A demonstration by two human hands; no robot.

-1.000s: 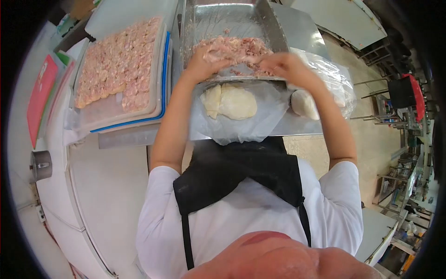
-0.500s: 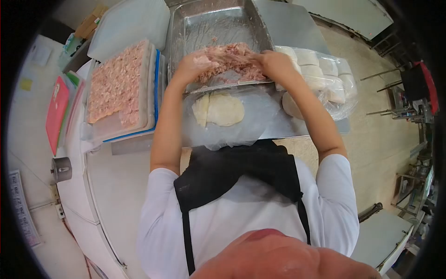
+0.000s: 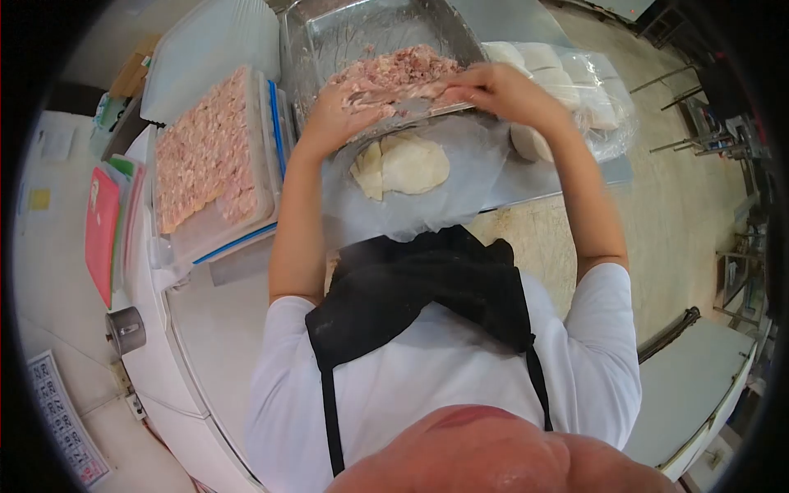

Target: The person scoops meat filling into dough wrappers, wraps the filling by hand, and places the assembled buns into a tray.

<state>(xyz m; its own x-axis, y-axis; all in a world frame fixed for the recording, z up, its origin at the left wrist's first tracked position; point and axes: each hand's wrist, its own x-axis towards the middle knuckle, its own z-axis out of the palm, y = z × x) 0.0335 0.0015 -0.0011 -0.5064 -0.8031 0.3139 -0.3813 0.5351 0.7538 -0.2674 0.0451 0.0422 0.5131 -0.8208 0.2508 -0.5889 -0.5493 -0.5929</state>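
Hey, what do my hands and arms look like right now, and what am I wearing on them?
Your left hand and right hand are gloveless. Both forearms are bare below short white sleeves. No watch or bracelet shows.

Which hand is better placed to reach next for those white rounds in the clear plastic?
Probably your right hand: it's at the metal tray's right side, close beside the white rounds. Your left hand is at the tray's left side and would have to reach across.

From the wearer's head, one wide view (dark-rimmed) faces forward and steeply down, near the worktable (image 3: 532, 178).
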